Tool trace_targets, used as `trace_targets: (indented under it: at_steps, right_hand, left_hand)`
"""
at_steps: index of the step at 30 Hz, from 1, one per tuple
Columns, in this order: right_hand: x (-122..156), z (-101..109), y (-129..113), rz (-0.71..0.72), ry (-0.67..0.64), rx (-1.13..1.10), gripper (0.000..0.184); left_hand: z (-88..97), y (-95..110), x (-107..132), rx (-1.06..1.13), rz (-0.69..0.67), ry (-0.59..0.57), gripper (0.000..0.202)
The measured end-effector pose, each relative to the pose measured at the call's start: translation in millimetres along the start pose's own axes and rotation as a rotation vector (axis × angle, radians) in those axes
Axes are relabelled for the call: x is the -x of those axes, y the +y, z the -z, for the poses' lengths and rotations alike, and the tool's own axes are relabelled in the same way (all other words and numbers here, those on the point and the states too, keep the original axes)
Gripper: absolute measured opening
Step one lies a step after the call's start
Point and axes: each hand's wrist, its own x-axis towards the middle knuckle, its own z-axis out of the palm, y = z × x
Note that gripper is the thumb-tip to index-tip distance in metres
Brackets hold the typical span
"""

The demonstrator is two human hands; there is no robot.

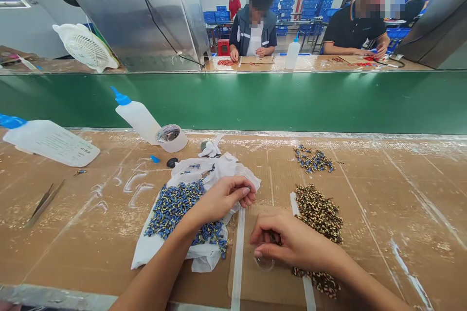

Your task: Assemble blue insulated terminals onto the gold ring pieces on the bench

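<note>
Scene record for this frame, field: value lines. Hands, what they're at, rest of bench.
left hand: fingers curled, over the white bag holding blue parts; grip unclear
right hand: fingers curled above a small clear dish, beside the brown parts
bench: squeeze bottles, tape roll, tweezers, smaller blue pile
behind: green belt, two people seated across

Right: bare table (401,194), open passage.
Centre: lane between blue pile (171,206) and dark pile (319,211), occupied by left hand (226,197) and right hand (288,243).
Left: open strip; tweezers (44,202) lie across it.
Rear: bottle (136,116), tape (171,137), small pile (314,159) stand before belt (255,102).
</note>
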Motion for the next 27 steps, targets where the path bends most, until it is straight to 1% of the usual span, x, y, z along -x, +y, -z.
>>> trace_targets:
  at_steps: [2,7,10,12,15,17,21,24,27]
  right_hand:
    - [-0.2,0.2,-0.1,0.013,0.002,0.047,0.005]
    - [1.1,7.6,-3.2,0.075,0.012,0.166,0.005]
    - [4.5,14.9,-5.4,0.057,0.005,0.195,0.005]
    - [7.2,18.8,-6.8,0.039,-0.014,0.192,0.005]
    - [10.2,21.1,-8.6,0.051,-0.055,0.179,0.007]
    - [10.4,20.0,-8.2,0.073,-0.075,0.172,0.007]
    - [6.7,15.2,-2.6,0.074,-0.046,0.160,0.009]
    - [4.2,12.7,0.2,0.079,-0.017,0.164,0.009]
    - [4.8,12.0,-3.3,0.094,0.005,0.203,0.009]
  left_hand:
    - [-6.4,-1.1,-3.1,-0.006,0.003,0.001,0.019]
    - [-22.5,-7.7,-9.4,-0.014,-0.036,0.026,0.019]
    - [-27.8,-12.8,-10.9,-0.003,-0.040,0.016,0.020]
    - [-28.3,-15.8,-11.3,-0.021,-0.038,0.033,0.021]
    - [-26.9,-19.2,-11.8,-0.041,-0.055,0.094,0.022]
    - [-26.4,-20.4,-12.5,0.020,-0.037,0.108,0.023]
    - [-28.1,-21.1,-13.7,0.201,0.028,0.086,0.023]
    - [-29.3,-20.9,-13.8,0.245,0.059,0.103,0.022]
    - [-29.1,-21.2,-13.8,0.265,0.083,0.114,0.021]
